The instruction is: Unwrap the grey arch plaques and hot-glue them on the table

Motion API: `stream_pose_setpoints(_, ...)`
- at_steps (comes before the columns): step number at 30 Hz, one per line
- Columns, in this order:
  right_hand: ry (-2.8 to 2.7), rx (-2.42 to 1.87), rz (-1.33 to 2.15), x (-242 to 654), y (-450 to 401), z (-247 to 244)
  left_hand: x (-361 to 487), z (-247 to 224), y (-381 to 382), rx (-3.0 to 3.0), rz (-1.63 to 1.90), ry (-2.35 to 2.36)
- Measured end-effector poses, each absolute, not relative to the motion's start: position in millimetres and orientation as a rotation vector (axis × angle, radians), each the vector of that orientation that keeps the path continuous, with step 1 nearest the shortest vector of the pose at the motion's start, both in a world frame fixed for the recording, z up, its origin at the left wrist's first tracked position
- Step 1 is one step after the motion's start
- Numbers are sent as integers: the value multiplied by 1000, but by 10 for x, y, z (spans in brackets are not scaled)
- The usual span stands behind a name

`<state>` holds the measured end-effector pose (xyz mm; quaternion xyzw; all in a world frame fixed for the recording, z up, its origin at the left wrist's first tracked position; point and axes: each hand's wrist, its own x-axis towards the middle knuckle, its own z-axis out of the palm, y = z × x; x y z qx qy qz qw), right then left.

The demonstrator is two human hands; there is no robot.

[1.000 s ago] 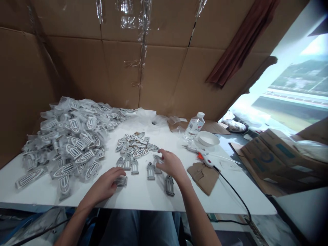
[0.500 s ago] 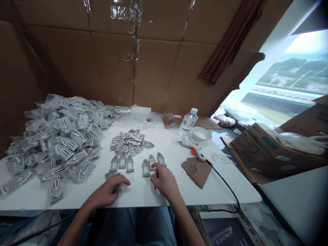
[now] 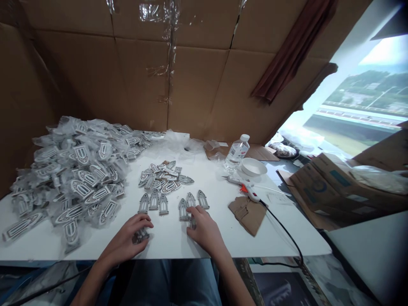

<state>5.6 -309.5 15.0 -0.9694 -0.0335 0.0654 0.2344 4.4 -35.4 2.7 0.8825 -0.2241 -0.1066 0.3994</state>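
Note:
My left hand (image 3: 126,240) curls around a small grey arched window piece (image 3: 140,235) near the table's front edge; fingers cover part of it. My right hand (image 3: 204,227) is closed, thumb and fingers about another grey arched window piece (image 3: 193,222), mostly hidden. Just beyond my left hand, three similar grey arched pieces (image 3: 154,200) stand side by side in a row. Past my right fingertips lie three more arched pieces (image 3: 202,199). Farther back is a loose heap of arched pieces (image 3: 164,177), some with brown-and-white faces.
A big pile of plastic-bagged arched pieces (image 3: 83,174) fills the left side. To the right are a glue gun (image 3: 251,192) with a black cord, torn cardboard (image 3: 250,216), a water bottle (image 3: 236,153) and a white bowl (image 3: 254,167). A cardboard wall (image 3: 197,89) rises behind.
My left hand has drawn back and left, closing around the grey piece that lay beneath it. My right hand stays nearly in place, with a piece now showing between its fingers.

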Motion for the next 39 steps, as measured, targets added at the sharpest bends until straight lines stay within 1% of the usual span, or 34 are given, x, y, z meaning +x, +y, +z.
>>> stream_pose_setpoints(4,-118,-2644,283,80,-3210,223,26,-4,-217,2279,-331,-544)
stream_pose_setpoints(7,-165,-2617,282,147,-3238,292,52,-16,-174,2231,-337,-584)
stream_pose_setpoints(14,-255,-2766,90,740,-2949,387,109,-22,-262,2131,-247,-676)
stream_pose_setpoints(19,-584,-2875,24,1133,-2673,271,155,-31,-338,2067,-232,-682)
stream_pose_setpoints(25,-648,-3010,-79,1250,-2554,154,227,-5,-395,2111,-254,-657)
stream_pose_setpoints(32,-601,-2899,-150,1264,-2719,196,201,86,-525,2266,-233,-728)
stream_pose_setpoints(34,-502,-2769,-155,1193,-2794,231,207,86,-575,2320,-232,-805)
stream_pose_setpoints(35,-413,-2614,-122,1134,-2832,246,217,78,-597,2344,-241,-847)
stream_pose_setpoints(37,-222,-2212,72,975,-2905,263,241,52,-634,2389,-267,-906)
stream_pose_setpoints(39,-14,-1907,353,774,-2968,256,266,23,-662,2428,-279,-926)
